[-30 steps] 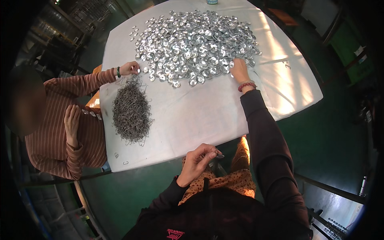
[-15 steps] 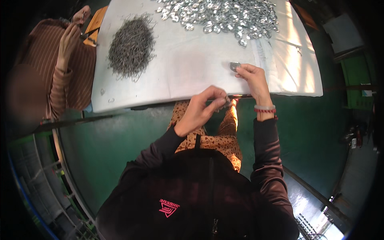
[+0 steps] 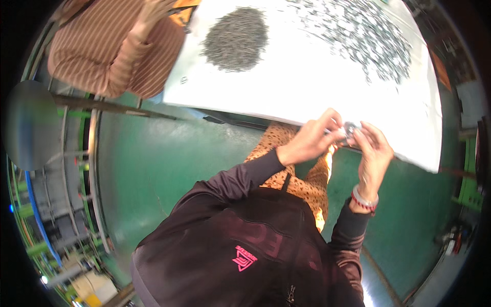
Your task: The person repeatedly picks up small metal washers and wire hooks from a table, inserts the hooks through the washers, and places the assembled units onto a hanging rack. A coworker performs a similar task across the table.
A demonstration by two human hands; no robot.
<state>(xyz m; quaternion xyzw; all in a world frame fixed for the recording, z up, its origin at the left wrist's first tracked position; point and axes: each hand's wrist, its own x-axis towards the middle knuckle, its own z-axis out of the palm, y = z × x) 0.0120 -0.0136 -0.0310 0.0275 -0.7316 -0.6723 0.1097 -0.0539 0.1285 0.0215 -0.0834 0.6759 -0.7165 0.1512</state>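
Observation:
My right hand (image 3: 376, 151) pinches a small, shiny, roundish metal piece (image 3: 350, 129) over the table's near edge. Close on its left, my left hand (image 3: 313, 137) is closed with thumb and fingertips together, pointing at that piece. Whatever the left fingertips hold is too small and blurred to make out. Beyond my hands, a heap of similar shiny metal pieces (image 3: 371, 38) spreads over the white-covered table (image 3: 291, 89). To its left lies a round, dark pile of thin bent wire pieces (image 3: 236, 40).
At the left side of the table sits a person in a brown striped top (image 3: 115, 56), one hand (image 3: 153, 13) near the table's far left corner. A small wire loop (image 3: 184, 80) lies alone on the cloth. Below is a green floor (image 3: 204, 153).
My hands have come together, the right lowering its metal piece toward the left fingertips. The whole view has swung, so the table and heaps appear further right and tilted.

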